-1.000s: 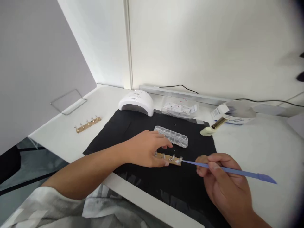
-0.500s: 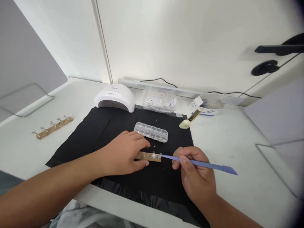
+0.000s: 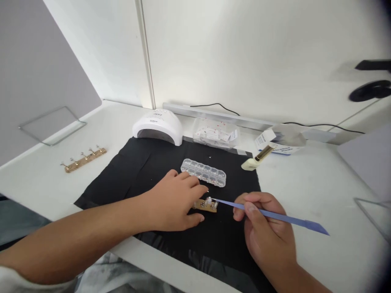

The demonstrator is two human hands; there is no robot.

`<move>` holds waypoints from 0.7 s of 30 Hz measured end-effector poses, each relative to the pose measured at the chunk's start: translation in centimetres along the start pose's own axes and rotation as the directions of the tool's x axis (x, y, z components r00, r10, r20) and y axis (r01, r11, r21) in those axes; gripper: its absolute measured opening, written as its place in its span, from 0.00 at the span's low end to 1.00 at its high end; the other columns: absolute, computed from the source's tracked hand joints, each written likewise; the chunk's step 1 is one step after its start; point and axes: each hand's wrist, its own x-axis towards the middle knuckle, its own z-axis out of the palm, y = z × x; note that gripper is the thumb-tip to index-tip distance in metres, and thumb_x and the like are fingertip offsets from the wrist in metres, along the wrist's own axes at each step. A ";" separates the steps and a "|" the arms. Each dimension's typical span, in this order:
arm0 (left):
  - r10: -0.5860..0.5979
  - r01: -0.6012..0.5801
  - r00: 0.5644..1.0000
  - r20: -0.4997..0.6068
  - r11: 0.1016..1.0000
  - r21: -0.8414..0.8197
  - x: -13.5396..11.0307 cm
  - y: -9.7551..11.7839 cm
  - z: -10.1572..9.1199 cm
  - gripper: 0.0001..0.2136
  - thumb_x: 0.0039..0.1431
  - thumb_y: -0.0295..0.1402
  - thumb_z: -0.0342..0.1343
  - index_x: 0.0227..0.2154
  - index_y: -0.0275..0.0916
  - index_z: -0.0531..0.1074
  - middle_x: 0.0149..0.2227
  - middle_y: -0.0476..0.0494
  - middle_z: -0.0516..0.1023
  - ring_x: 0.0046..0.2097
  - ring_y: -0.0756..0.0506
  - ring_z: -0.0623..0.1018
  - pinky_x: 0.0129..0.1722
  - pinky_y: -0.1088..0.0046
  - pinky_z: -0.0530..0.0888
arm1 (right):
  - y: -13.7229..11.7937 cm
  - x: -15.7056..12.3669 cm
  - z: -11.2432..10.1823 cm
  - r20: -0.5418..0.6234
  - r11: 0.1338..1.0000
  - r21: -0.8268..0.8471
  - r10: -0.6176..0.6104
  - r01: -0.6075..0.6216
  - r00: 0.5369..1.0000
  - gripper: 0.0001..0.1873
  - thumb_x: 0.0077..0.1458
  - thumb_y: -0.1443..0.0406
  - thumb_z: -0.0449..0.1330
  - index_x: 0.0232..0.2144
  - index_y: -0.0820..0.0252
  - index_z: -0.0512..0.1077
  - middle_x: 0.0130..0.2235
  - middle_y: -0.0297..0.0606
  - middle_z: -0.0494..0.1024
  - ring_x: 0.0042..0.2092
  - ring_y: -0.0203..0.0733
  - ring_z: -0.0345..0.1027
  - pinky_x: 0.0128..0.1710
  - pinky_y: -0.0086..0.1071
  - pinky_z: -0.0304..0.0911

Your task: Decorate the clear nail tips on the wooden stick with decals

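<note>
My left hand (image 3: 175,199) lies over the near end of a gold-brown nail display strip (image 3: 210,208), thumb on one side and fingers on the other. The palm hides the strip's left part. Clear nail tips (image 3: 209,201) stand on the part that shows. In my right hand (image 3: 265,224) are slim blue tweezers (image 3: 284,217), pinched between thumb and fingers. Their fine point reaches a nail tip near the strip's right end; whether it grips anything there is too small to tell. Just beyond my left fingers sits a clear compartment case (image 3: 203,172) of small gems.
A black mat (image 3: 146,162) covers the middle of the white table. At its back stand a white nail lamp (image 3: 159,124) and a clear box (image 3: 214,132) of packets. A leaning polish bottle (image 3: 251,163) and an open carton (image 3: 287,140) are right. Another display strip (image 3: 85,158) lies left.
The view has shifted, so everything appears further right. My left fingers have shifted a little along the strip, and the tweezers' point now meets the top of a nail tip.
</note>
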 end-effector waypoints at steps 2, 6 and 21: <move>0.031 -0.031 1.000 0.001 0.999 0.031 0.1 0.1 0.0 0.24 0.59 0.43 0.60 0.56 0.40 0.68 0.49 0.43 0.75 0.50 0.37 0.74 0.46 0.54 0.69 | 0.0 0.2 -0.1 -0.024 1.000 0.023 0.021 -0.021 0.999 0.01 0.58 0.65 0.63 0.34 0.53 0.74 0.22 0.28 0.73 0.26 0.35 0.67 0.28 0.29 0.63; 0.040 -0.040 0.999 -0.009 0.998 0.048 0.3 0.4 0.3 0.20 0.61 0.42 0.57 0.53 0.40 0.70 0.48 0.44 0.76 0.49 0.38 0.75 0.44 0.55 0.69 | -0.2 0.6 -0.1 -0.049 0.988 0.137 0.073 -0.066 0.996 0.03 0.55 0.64 0.65 0.33 0.53 0.74 0.23 0.29 0.73 0.25 0.35 0.67 0.28 0.29 0.64; -0.033 0.031 0.996 -0.081 0.999 -0.026 0.9 0.4 0.7 0.07 0.62 0.38 0.58 0.39 0.41 0.75 0.40 0.48 0.79 0.44 0.41 0.76 0.41 0.62 0.65 | -0.2 0.5 0.1 -0.074 0.977 0.170 0.139 -0.125 0.987 0.08 0.54 0.58 0.65 0.30 0.54 0.73 0.19 0.28 0.69 0.24 0.33 0.63 0.27 0.27 0.60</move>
